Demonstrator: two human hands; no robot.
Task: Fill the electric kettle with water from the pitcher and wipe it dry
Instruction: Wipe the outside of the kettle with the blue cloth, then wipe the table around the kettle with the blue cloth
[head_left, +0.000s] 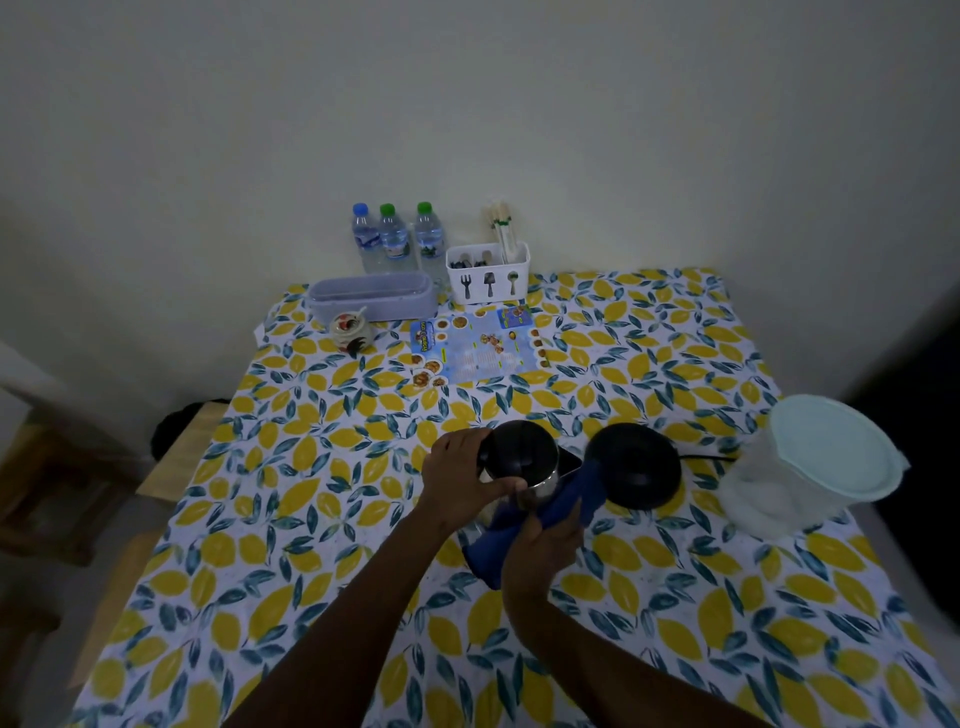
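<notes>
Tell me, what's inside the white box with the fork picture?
The white cutlery caddy holds chopsticks sticking up and some dark utensil handles. Their lower ends are hidden behind its wall.

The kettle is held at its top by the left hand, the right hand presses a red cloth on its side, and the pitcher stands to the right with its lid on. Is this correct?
Not quite: the cloth is blue, not red, as the head view shows. The rest holds: the left hand grips the kettle at its top, the right hand presses the cloth on its side, and the pitcher stands to the right with its lid on.

Lemon-print table (332, 519) — kettle base (636, 465), pitcher (810, 467), menu (475, 347), bottles (395, 239).
</notes>
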